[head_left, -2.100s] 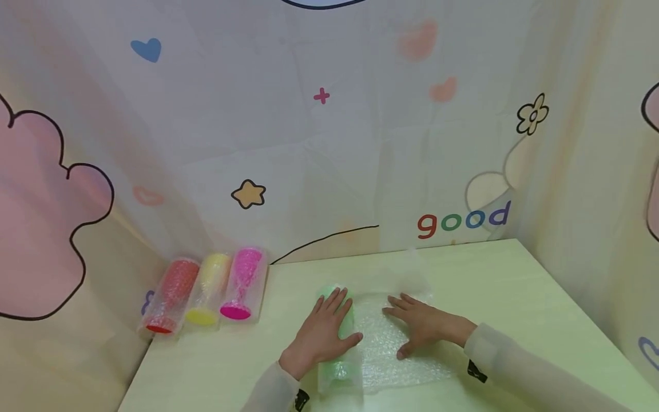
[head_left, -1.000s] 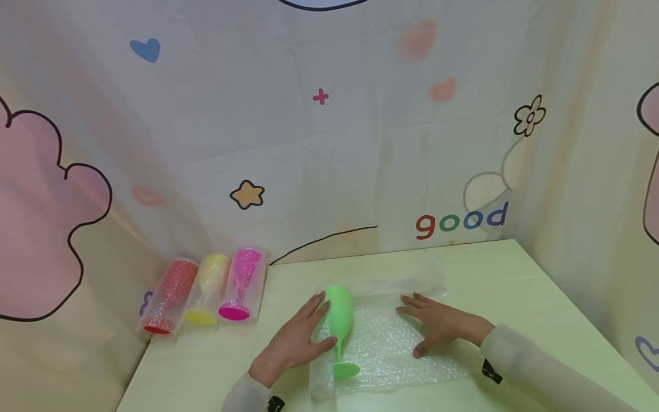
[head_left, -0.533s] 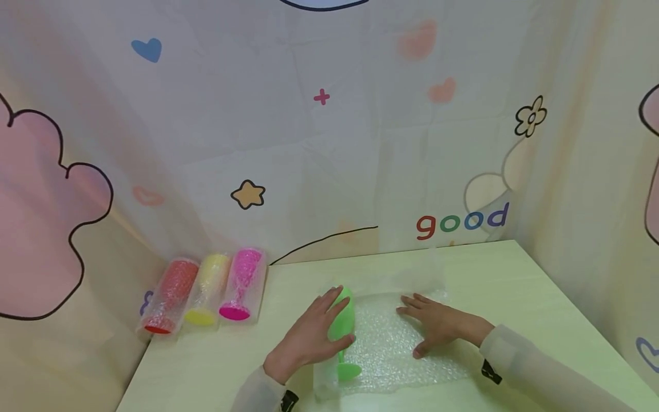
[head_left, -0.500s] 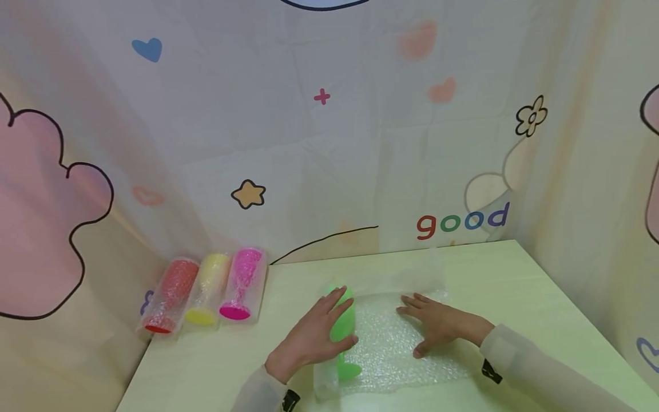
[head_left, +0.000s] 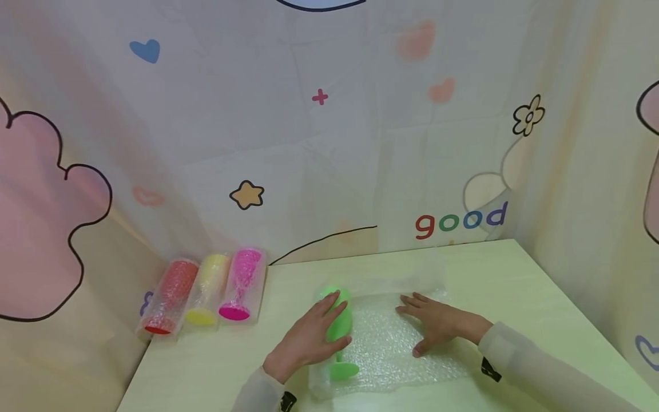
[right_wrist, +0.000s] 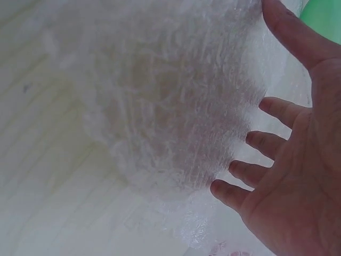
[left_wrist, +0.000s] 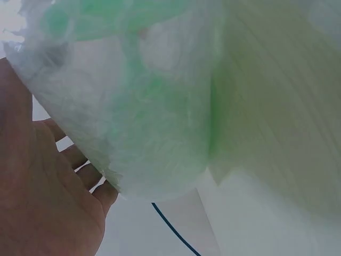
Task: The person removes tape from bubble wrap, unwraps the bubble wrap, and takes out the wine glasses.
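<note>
A light green goblet (head_left: 342,329) lies on its side at the left end of a bubble wrap sheet (head_left: 386,352), its foot toward me. Wrap extends beyond it on the left; through that layer the left wrist view shows the goblet's blurred green shape (left_wrist: 146,114). My left hand (head_left: 311,337) rests over the bowl with extended fingers and thumb apart, hiding part of bowl and stem. Further right, my right hand (head_left: 435,320) lies on the flat sheet, fingers spread. In the right wrist view, its fingertips (right_wrist: 226,189) touch the wrap.
At the table's back left lie three goblets in bubble wrap: red (head_left: 172,294), yellow (head_left: 208,289) and magenta (head_left: 242,283). A printed curtain (head_left: 309,143) hangs behind the pale green table (head_left: 494,297).
The goblet, under a layer of wrap two seconds ago, now shows bare. My left hand drew back left, then came over the bowl again; my right hand shifted slightly right.
</note>
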